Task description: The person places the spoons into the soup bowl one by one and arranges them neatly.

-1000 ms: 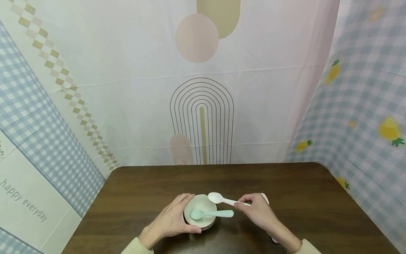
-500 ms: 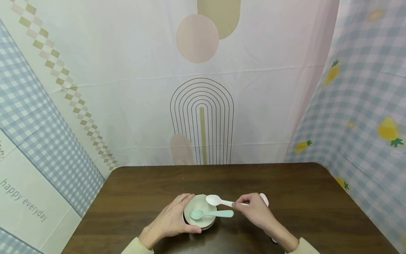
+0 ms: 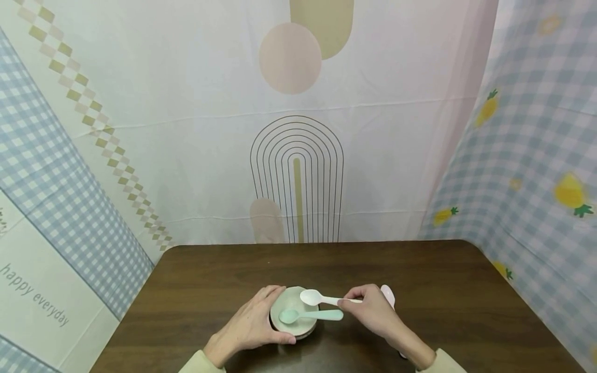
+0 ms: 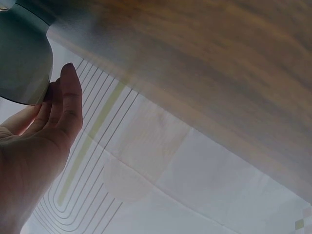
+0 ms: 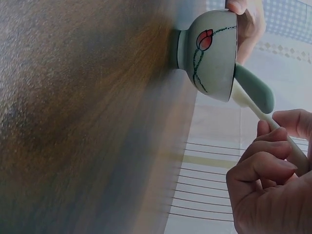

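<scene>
White spoon (image 3: 319,298): pinched at the handle by the right hand (image 3: 370,312), its tip over the bowl (image 3: 293,316). Left hand (image 3: 249,325) cups the bowl, fingers curved; 1 green spoon (image 3: 310,315) rests across it.

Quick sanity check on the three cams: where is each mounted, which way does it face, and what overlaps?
Head: worn on the head, facing forward and down at the table; shows both hands, left hand round the bowl, right hand pinching the white spoon over it; a green spoon lies in the bowl.
Left wrist: on the left wrist, low and rolled, looking along the palm; shows left fingers against the bowl's wall.
Right wrist: on the right wrist, rolled sideways, facing the bowl; shows right fingers on the white spoon's handle.
Shared: all three see the bowl.
</scene>
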### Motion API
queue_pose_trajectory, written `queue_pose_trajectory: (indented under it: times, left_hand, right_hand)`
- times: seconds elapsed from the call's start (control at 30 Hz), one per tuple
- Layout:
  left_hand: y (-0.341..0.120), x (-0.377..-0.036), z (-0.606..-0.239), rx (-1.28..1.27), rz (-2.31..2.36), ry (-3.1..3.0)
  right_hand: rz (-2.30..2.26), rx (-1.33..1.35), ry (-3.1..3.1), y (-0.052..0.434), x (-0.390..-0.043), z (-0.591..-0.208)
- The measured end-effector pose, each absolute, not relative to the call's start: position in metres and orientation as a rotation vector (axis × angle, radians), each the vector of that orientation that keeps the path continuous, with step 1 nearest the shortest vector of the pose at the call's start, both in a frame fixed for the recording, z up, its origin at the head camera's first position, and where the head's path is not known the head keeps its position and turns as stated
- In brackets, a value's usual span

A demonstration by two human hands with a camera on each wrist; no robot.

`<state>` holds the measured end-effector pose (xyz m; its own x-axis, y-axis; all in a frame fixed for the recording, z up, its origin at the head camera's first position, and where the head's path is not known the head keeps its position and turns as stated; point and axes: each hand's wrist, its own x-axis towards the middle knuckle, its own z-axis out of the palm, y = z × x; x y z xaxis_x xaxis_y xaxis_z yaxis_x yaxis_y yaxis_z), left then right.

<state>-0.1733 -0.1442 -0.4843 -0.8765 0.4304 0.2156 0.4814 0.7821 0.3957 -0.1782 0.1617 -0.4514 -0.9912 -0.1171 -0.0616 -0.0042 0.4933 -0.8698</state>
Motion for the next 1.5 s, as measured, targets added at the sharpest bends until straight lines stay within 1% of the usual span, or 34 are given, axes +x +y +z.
queue_pose_trajectory:
  times: [0.4,1.17,1.5]
  left_hand:
    - [-0.144,-0.173,-0.485,-0.734,-0.681,-2.856]
    - [-0.144,-0.174,-0.485,-0.74,-0.687,-2.85]
    - [-0.144,-0.174,-0.485,-0.739,-0.693,-2.854]
  right_hand:
    - [-1.55,-0.145,2.631,0.157,-0.181,-0.458]
    - [-1.493,-0.135,2.639,0.151,-0.183,-0.456]
    - [-1.484,-0.171,2.648,0.15,-0.185,-0.459]
